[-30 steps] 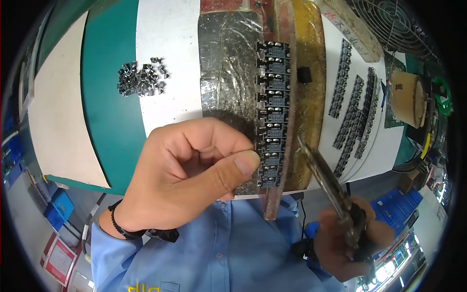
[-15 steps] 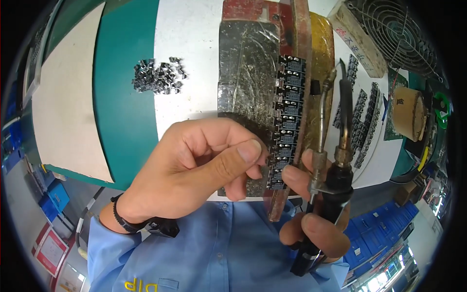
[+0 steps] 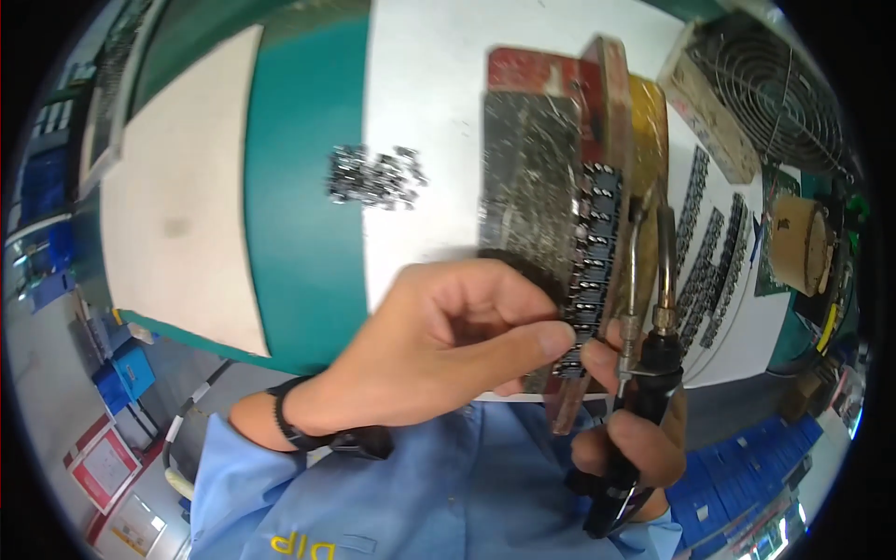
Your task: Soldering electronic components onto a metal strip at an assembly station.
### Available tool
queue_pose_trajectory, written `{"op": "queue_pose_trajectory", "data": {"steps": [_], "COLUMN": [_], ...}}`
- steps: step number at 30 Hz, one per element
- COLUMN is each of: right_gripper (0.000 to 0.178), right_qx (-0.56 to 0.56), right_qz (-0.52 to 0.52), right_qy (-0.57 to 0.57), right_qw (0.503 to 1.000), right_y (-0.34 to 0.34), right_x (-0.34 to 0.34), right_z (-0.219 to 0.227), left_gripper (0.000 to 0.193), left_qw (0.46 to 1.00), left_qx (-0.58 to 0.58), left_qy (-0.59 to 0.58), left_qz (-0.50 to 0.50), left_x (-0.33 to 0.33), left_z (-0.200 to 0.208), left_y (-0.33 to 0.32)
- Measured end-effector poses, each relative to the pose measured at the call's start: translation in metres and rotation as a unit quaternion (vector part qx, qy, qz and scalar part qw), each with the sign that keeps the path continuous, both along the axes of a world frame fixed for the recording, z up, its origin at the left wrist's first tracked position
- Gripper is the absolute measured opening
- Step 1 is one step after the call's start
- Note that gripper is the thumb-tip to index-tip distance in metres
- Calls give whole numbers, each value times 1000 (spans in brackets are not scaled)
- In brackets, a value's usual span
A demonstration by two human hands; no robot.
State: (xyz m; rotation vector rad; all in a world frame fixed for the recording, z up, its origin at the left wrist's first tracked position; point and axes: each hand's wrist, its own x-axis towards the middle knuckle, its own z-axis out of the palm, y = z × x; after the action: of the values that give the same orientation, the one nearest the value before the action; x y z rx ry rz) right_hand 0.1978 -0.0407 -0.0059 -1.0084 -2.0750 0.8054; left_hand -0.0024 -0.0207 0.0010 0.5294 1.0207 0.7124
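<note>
Bright white sheeting (image 3: 425, 112) covered the middle of the workbench, with a green mat (image 3: 303, 187) to its left and a flat pale beige board (image 3: 177, 196) lying on that. Across the edge between mat and sheeting lay a loose heap of tiny black and silver parts (image 3: 373, 175), blurred.

Near the middle stood a dark block wrapped in clear film (image 3: 527, 187), and along its right side ran a straight row of black rectangular components with shiny metal ends (image 3: 597, 243), set against a long reddish-brown bar (image 3: 611, 103).

The bare left hand (image 3: 448, 345) was at the near end of that row, thumb and forefinger pressed together; whether they gripped anything small could not be told. The bare right hand (image 3: 644, 448), apart from the left and just beside the row, was wrapped around a black-handled soldering tool with two slim metal prongs (image 3: 646, 397). Its prongs pointed away from the person, over a yellow strip (image 3: 649, 112).

Farther right lay several slanting lines of dark components (image 3: 714, 271), near a round fan with a wire guard (image 3: 775, 93).
</note>
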Motion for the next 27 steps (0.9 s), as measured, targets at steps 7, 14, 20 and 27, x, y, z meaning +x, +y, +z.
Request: {"op": "queue_pose_trajectory", "data": {"steps": [7, 14, 20, 27], "right_gripper": [32, 28, 23, 22], "right_qx": [67, 141, 97, 111], "right_qz": [-69, -131, -178, -152], "right_qy": [55, 168, 140, 51], "right_qw": [994, 967, 969, 981], "right_y": [-9, -24, -44, -27], "right_x": [-4, -25, -34, -31], "right_z": [0, -32, -31, -25], "left_gripper": [14, 11, 5, 9], "left_qw": [986, 863, 840, 874], "left_qx": [34, 250, 379, 295], "left_qy": [166, 433, 385, 358], "left_qz": [2, 75, 45, 145], "left_x": [-40, -86, -94, -143], "left_z": [16, 46, 30, 8], "left_y": [-1, 18, 40, 68]}}
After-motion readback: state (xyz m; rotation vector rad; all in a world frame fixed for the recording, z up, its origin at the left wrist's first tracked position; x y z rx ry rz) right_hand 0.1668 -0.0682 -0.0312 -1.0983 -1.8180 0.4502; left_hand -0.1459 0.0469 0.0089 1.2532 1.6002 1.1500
